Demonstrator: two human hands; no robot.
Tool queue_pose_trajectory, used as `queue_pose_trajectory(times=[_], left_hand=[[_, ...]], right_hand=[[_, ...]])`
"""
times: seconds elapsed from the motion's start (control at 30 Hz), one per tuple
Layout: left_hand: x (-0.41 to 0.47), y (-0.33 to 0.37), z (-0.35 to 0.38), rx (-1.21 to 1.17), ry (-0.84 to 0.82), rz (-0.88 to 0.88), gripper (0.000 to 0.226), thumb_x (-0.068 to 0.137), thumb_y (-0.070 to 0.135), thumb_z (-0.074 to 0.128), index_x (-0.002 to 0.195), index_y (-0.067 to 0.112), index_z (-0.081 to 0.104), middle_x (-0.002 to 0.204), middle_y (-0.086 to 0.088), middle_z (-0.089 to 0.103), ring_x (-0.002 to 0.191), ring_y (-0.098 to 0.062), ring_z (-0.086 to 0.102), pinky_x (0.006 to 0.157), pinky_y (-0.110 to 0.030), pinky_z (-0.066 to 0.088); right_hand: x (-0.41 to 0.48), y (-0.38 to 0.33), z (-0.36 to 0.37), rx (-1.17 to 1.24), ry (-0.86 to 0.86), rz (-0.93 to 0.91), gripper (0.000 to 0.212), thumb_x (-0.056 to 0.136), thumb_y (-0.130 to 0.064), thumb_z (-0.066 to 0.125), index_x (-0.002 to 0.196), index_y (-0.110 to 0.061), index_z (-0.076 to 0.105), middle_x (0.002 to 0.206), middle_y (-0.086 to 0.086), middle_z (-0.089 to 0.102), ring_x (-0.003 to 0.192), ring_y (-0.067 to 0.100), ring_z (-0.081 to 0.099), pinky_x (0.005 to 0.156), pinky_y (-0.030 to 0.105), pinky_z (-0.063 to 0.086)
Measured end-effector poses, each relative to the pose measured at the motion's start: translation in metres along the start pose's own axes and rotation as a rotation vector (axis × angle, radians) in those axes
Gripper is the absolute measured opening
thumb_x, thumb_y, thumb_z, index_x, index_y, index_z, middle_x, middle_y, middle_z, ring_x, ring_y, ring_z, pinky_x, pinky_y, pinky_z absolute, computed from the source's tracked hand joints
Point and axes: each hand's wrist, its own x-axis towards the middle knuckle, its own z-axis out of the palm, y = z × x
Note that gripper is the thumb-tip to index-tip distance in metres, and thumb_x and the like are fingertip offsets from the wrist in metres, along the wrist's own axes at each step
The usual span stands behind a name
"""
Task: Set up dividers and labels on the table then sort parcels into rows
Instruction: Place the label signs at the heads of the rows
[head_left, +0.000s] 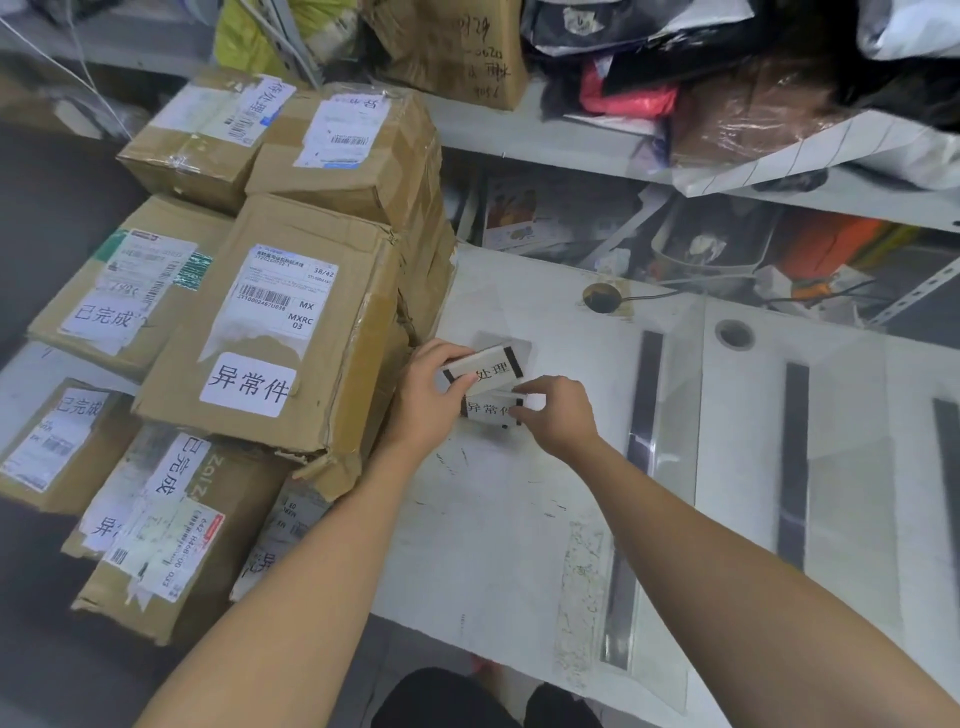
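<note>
Over the white table (493, 519), my left hand (431, 395) grips a white label card (491, 366) with black end strips and printed characters. Just below it, my right hand (558, 410) pinches a second label card (488, 410), partly hidden by my fingers. Black divider strips (641, 395) lie lengthwise on the table to the right, another black divider strip (792, 457) farther right. Several cardboard parcels (270, 332) with shipping labels and white stickers are stacked on the left, touching the table's left edge.
A grey shelf (571, 145) behind the table holds bags and a cardboard box (457, 47); clutter sits beneath it. Two round cable holes (602, 297) are in the tabletop, one with a cable. My dark-clad knees (467, 701) show at the bottom.
</note>
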Motion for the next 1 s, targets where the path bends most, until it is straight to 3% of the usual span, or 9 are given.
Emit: queue_pose_trajectory(times=[0.1,0.23,0.47,0.6,0.77,0.87,0.93,1.0], left_hand=[[-0.003,0.01,0.003,-0.016,0.028,-0.023,0.025,0.088,0.009,0.07,0.103,0.028,0.066,0.102,0.022,0.056,0.103,0.001,0.057,0.091,-0.023,0.049],[-0.003,0.026,0.009,-0.056,0.092,-0.055,0.024,0.086,0.005,0.071,0.106,0.019,0.068,0.102,0.015,0.058,0.097,0.004,0.057,0.088,-0.014,0.045],[0.01,0.077,0.021,-0.059,0.135,-0.045,0.025,0.084,0.002,0.072,0.101,0.02,0.069,0.097,0.012,0.057,0.088,0.004,0.055,0.083,-0.008,0.042],[0.034,0.114,0.023,0.013,0.048,0.026,0.025,0.083,0.005,0.076,0.098,0.024,0.069,0.094,0.014,0.061,0.089,-0.006,0.059,0.084,-0.019,0.049],[0.064,0.143,0.027,0.179,-0.067,0.054,0.025,0.084,0.008,0.076,0.107,0.014,0.069,0.106,0.002,0.062,0.098,-0.015,0.056,0.08,-0.024,0.05],[0.08,0.148,0.037,0.27,-0.155,0.08,0.024,0.084,0.007,0.076,0.107,0.011,0.069,0.107,-0.001,0.063,0.098,-0.016,0.058,0.066,-0.016,0.049],[0.09,0.148,0.049,0.298,-0.224,0.093,0.022,0.083,0.003,0.076,0.103,0.011,0.069,0.104,-0.001,0.062,0.092,-0.018,0.061,0.055,-0.018,0.053],[0.1,0.144,0.063,0.338,-0.282,0.123,0.023,0.082,-0.001,0.075,0.104,0.008,0.071,0.102,-0.003,0.062,0.088,-0.019,0.06,0.053,-0.02,0.053]], right_hand=[[-0.005,0.001,-0.017,-0.009,0.006,-0.035,0.028,0.086,-0.019,0.073,0.114,-0.02,0.075,0.109,-0.001,0.075,0.074,0.011,0.062,0.061,0.025,0.046],[-0.015,0.005,-0.043,-0.065,0.033,-0.069,0.03,0.085,-0.02,0.074,0.115,-0.019,0.075,0.119,-0.003,0.071,0.112,0.019,0.059,0.085,0.03,0.048],[-0.042,0.01,-0.098,-0.151,0.086,-0.179,0.03,0.085,-0.028,0.073,0.114,-0.023,0.074,0.116,-0.003,0.07,0.113,0.019,0.058,0.093,0.037,0.048],[-0.058,0.013,-0.143,-0.163,0.126,-0.237,0.033,0.085,-0.028,0.075,0.116,-0.017,0.073,0.118,-0.001,0.071,0.113,0.018,0.06,0.093,0.03,0.046],[-0.078,0.028,-0.197,-0.098,0.221,-0.226,0.032,0.085,-0.022,0.076,0.115,-0.013,0.074,0.115,0.001,0.072,0.108,0.02,0.063,0.088,0.029,0.047],[-0.086,0.04,-0.219,-0.05,0.276,-0.199,0.029,0.085,-0.022,0.076,0.113,-0.016,0.074,0.115,-0.003,0.072,0.104,0.013,0.061,0.09,0.027,0.047],[-0.088,0.046,-0.23,-0.006,0.306,-0.178,0.023,0.085,-0.02,0.076,0.108,-0.02,0.076,0.109,-0.006,0.072,0.098,0.011,0.058,0.088,0.032,0.05],[-0.087,0.054,-0.237,0.029,0.346,-0.143,0.022,0.085,-0.02,0.075,0.106,-0.025,0.077,0.102,-0.009,0.072,0.094,0.012,0.058,0.08,0.03,0.049]])
